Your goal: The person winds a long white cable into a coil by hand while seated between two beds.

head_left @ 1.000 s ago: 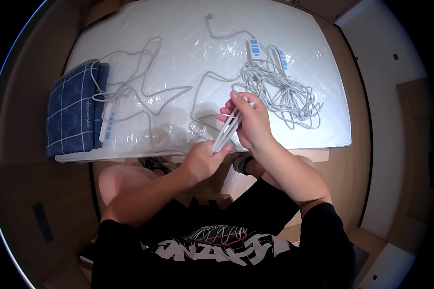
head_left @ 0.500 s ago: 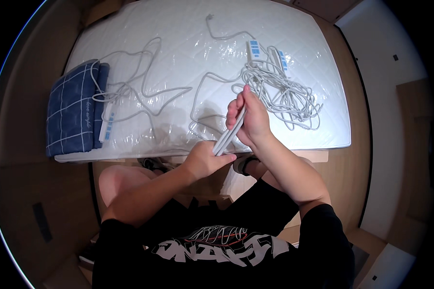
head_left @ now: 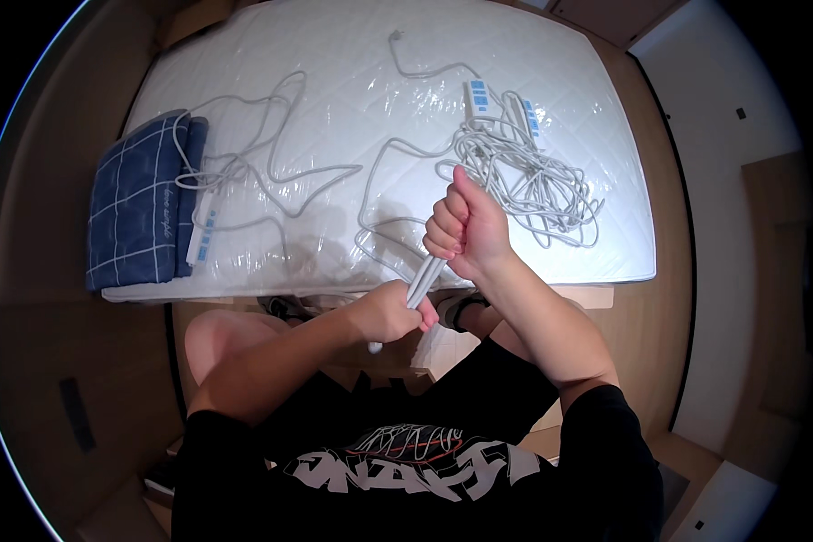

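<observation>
Between my two fists runs a folded bundle of light grey power cord, several strands side by side. My left hand is closed around its lower part, and a pale end pokes out below that fist. Higher up, my right hand grips the same bundle with the thumb pointing up. A thin grey cord trails across the mattress to my hands. Just beyond my right hand lies a tangled heap of grey cord, with a white-and-blue power strip and a second power strip at its far side.
At the left of the plastic-wrapped mattress sits a folded blue checked blanket. Beside it lies another power strip, its loose cord looping over blanket and mattress. A plug rests at the far side. My knees are below the mattress edge.
My left hand has moved slightly down and its fingers have wrapped round the bundle. My right fingers have closed more tightly. A pale end now shows below my left fist.
</observation>
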Tool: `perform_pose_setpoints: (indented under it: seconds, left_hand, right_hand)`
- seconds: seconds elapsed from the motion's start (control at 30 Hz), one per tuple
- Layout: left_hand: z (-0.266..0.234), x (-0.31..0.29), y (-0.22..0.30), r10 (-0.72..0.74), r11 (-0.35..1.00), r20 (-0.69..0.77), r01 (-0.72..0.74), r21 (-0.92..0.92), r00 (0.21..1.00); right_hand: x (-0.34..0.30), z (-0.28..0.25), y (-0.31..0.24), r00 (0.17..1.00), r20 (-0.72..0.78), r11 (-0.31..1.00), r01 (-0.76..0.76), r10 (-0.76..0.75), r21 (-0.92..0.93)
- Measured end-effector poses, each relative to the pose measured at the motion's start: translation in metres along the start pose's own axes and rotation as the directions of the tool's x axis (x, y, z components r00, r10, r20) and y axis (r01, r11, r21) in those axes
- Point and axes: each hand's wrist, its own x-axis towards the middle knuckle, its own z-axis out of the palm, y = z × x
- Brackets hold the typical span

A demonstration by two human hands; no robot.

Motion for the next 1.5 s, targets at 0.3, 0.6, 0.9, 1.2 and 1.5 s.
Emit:
perform_pose_setpoints:
  seconds: [0.3, 0.6, 0.9, 1.2, 1.5]
  left_hand:
    - [0.006, -0.009, 0.046, -0.177, 0.959, -0.010, 0.170, -0.228, 0.984]
    - [0.014, -0.008, 0.035, -0.132, 0.991, -0.142, 0.134, 0.007, 0.981]
    - [0.017, 0.002, 0.018, -0.044, 0.975, -0.357, 0.117, 0.188, 0.933]
    - [0.017, 0.002, 0.021, -0.211, 0.954, -0.377, 0.274, 0.122, 0.902]
    - [0.007, -0.013, 0.037, -0.129, 0.986, -0.464, 0.164, 0.036, 0.876]
  right_hand:
    - [0.006, 0.002, -0.001, 0.996, -0.061, 0.998, 0.058, -0.060, -0.024]
    - [0.011, -0.007, 0.002, 0.999, 0.000, 0.999, 0.033, -0.033, -0.034]
    - [0.013, -0.001, 0.005, 0.979, -0.189, 0.990, 0.054, -0.078, -0.130]
    - [0.015, -0.003, 0.011, 0.982, -0.142, 0.988, 0.105, -0.121, -0.112]
    - [0.017, -0.016, 0.008, 0.986, 0.029, 0.979, 0.160, -0.165, 0.130]
